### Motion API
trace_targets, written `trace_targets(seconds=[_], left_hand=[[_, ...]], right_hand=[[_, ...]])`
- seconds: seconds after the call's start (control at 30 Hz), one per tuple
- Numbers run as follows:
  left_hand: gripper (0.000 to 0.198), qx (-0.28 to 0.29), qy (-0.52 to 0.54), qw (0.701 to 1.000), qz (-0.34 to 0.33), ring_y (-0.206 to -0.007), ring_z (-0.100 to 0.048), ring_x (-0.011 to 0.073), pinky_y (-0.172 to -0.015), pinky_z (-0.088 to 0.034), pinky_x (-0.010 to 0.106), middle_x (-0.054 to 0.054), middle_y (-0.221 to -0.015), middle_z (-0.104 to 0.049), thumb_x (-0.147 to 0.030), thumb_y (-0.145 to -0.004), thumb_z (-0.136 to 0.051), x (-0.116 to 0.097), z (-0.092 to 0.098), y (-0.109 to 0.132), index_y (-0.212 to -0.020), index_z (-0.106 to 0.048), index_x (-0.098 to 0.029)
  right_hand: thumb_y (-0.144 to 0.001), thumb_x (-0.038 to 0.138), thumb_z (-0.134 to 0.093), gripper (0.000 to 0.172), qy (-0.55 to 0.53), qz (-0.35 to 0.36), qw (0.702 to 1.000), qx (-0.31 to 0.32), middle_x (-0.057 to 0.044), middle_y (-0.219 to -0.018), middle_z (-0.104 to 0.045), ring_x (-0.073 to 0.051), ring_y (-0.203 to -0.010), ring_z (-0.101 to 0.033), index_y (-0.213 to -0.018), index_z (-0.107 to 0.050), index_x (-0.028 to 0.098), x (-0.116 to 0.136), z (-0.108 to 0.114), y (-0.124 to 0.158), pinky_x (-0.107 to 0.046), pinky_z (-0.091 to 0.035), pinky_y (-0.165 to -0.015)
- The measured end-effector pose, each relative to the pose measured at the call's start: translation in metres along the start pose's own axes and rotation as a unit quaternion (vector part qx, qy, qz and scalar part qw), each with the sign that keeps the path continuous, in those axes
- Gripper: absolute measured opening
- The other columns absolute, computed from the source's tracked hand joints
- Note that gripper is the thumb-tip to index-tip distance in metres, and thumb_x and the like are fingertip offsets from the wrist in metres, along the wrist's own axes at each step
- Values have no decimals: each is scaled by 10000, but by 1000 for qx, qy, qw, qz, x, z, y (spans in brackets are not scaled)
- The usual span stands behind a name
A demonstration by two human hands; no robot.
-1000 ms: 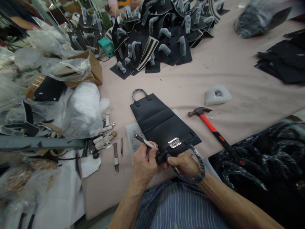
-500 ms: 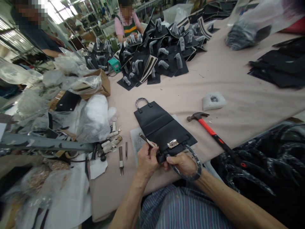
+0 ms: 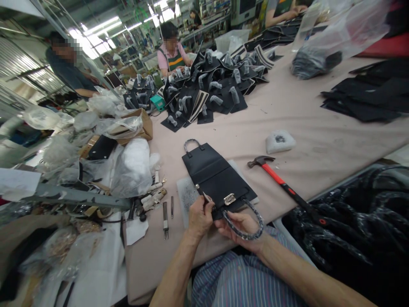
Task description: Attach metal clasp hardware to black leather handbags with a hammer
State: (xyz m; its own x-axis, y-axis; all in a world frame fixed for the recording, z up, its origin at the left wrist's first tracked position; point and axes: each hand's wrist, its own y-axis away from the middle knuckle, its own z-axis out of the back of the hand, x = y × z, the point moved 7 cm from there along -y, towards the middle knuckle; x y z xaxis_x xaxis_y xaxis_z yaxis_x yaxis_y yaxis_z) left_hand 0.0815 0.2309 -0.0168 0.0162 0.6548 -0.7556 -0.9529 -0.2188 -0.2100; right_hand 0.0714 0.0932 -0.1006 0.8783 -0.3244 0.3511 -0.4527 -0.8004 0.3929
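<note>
On the table lay a bag, left hand gripped a tool, right hand loosely bent at the handle, hold unclear

Right hand's fingers loosened, palm turned up beneath handle | tool in left hand tilted steeper | another co-worker appeared, upper right

Bag: smooth, matt, leather-like. Clasp: glossy metal. Handle: wrapped in shiny plastic film. Surface: matt, creased cloth. Hammer, crossing the surface's right front edge: dull metal head, smooth grip.
</note>
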Motion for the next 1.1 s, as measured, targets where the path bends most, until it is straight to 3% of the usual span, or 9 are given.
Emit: trace_targets(seconds=[0.13, 0.3, 0.73, 1.0, 1.1], left_hand=[[118, -1, -31, 997, -67, -864, -709, 188, -807, -548, 296, 68, -937, -721, -206, -952, -514, 0, -10, 12, -995, -621, -182], [125, -36, -57, 991, -120, -872, -722, 183, -808, -572, 291, 65, -951, -729, -205, -956, -510, 3, -14, 20, -1019, -616, -186], [147, -81, -63, 985, -139, -919, -714, 253, -817, -603, 421, 92, -991, -706, -184, -996, -466, 7, -16, 28, -1083, -583, -206], [152, -97, -94, 976, -173, -957, -716, 257, -851, -590, 388, 127, -1001, -711, -193, -1005, -478, 7, -24, 35, -1112, -586, -182], [162, -110, -102, 972, -183, -949, -714, 263, -839, -589, 387, 145, -1004, -710, -195, -1008, -466, 5, -24, 36, -1116, -584, -168]], right_hand=[[-956, 220, -533, 283, -172, -8, 985, -18, -152, -1074, -779, -211, -1086, -724, -1017, -757, 58, -30, 8, 18, -317, -539, -1001], [-990, 218, -472, 334, -236, -3, 970, -59, -172, -1081, -775, -241, -1047, -736, -1056, -740, 31, -41, 18, 31, -359, -554, -961], [-1007, 211, -466, 315, -238, -36, 968, -74, -135, -891, -788, -183, -781, -756, -989, -728, 37, -54, 28, 46, -302, -598, -733], [-960, 135, -475, 260, -221, -39, 967, -122, -92, -800, -773, -154, -677, -733, -892, -719, 76, -54, 31, 50, -278, -582, -646], [-913, 155, -526, 199, -162, -57, 977, -124, -68, -787, -766, -121, -646, -710, -875, -715, 106, -62, 32, 58, -235, -553, -620]])
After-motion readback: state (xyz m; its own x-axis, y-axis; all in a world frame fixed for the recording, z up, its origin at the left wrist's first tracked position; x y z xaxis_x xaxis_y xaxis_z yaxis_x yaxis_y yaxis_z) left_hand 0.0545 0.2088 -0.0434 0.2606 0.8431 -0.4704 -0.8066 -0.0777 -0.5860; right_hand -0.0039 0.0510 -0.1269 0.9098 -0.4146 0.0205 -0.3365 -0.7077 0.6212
